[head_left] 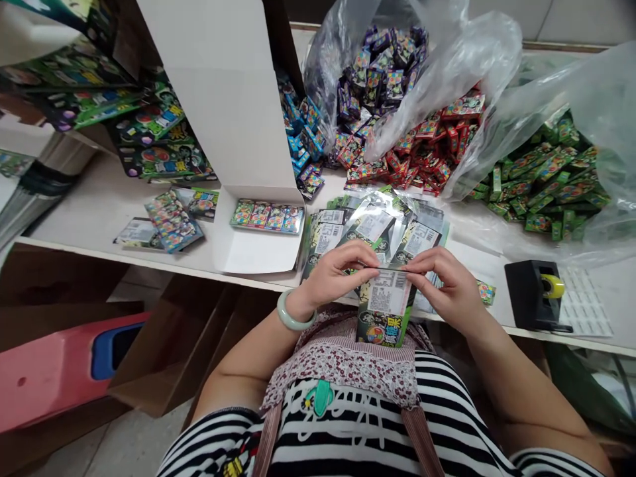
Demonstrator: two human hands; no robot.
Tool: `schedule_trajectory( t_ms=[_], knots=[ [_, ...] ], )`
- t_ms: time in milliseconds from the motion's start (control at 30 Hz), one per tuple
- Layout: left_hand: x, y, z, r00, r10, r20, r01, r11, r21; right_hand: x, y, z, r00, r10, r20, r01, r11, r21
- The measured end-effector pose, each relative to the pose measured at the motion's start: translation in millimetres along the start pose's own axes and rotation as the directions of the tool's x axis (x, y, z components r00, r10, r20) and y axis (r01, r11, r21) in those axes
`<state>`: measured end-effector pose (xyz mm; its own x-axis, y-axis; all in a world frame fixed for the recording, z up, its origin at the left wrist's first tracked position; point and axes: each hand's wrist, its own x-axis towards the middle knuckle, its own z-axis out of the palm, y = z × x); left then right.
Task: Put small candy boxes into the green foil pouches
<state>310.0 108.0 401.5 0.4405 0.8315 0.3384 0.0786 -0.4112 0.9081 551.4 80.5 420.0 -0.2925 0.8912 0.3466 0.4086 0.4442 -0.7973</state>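
My left hand (342, 273) and my right hand (442, 281) pinch the two top corners of a flat printed packet (385, 308). Dark green in colour, the packet carries a white label with a barcode and hangs in front of the apron (338, 368). Just beyond my fingers lies a spread of similar labelled packets (370, 225), some with shiny clear film. To the left of them stands an open white box (258, 252) holding a row of small colourful boxes (267, 216).
Clear plastic bags at the back hold small purple boxes (392, 73), red boxes (422, 146) and green boxes (551, 172). A black tape dispenser (531, 295) stands at right. Cardboard boxes (169, 344) and a pink stool-like object (54, 371) are below, left.
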Motion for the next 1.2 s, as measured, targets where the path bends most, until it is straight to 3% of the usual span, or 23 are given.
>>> schedule_trajectory(
  t_ms=[200, 300, 400, 433, 467, 533, 600, 700, 833, 967, 1100, 1200],
  knots=[
    [0, -5, 9.5, 0.998, 0.056, -0.014, -0.055, 0.998, 0.043, -9, 2, 14, 0.997, -0.010, -0.074, 0.008, 0.999, -0.032],
    [1, -10, 11.7, 0.998, 0.055, -0.029, -0.053, 0.997, 0.054, -8, 17, 6, 0.998, 0.054, 0.025, -0.055, 0.996, 0.071],
    [2, -17, 11.0, 0.998, 0.011, -0.060, -0.008, 0.999, 0.047, -5, 59, -20, 0.974, 0.197, 0.108, -0.213, 0.963, 0.165],
    [3, -19, 10.9, 0.998, 0.002, -0.071, 0.002, 0.999, 0.049, -3, 78, -32, 0.955, 0.293, 0.048, -0.297, 0.945, 0.139],
    [4, -21, 11.0, 0.997, -0.005, -0.078, 0.009, 0.999, 0.052, 0, 98, -45, 0.910, 0.405, -0.088, -0.400, 0.914, 0.071],
    [5, -24, 12.4, 0.996, -0.006, -0.087, 0.011, 0.998, 0.056, 7, 137, -66, 0.799, 0.533, -0.280, -0.592, 0.780, -0.205],
    [7, -25, 14.9, 0.996, -0.007, -0.088, 0.012, 0.999, 0.053, 16, 167, -81, 0.761, 0.571, -0.307, -0.648, 0.651, -0.396],
    [9, -26, 18.2, 0.996, -0.032, -0.089, 0.036, 0.998, 0.042, 29, 192, -86, 0.742, 0.617, -0.262, -0.656, 0.588, -0.474],
    [9, -27, 17.4, 0.993, -0.055, -0.108, 0.061, 0.997, 0.049, 33, 201, -77, 0.708, 0.665, -0.238, -0.679, 0.548, -0.489],
    [9, -27, 14.6, 0.992, -0.063, -0.110, 0.070, 0.996, 0.058, 24, 203, -73, 0.705, 0.664, -0.250, -0.697, 0.581, -0.422],
    [10, -30, 15.6, 0.994, -0.045, -0.101, 0.050, 0.998, 0.047, 15, 200, -84, 0.679, 0.681, -0.274, -0.734, 0.625, -0.265],
    [11, -33, 19.9, 0.996, -0.027, -0.081, 0.029, 0.999, 0.023, 15, 179, -96, 0.660, 0.698, -0.278, -0.747, 0.650, -0.138]
  ],
)
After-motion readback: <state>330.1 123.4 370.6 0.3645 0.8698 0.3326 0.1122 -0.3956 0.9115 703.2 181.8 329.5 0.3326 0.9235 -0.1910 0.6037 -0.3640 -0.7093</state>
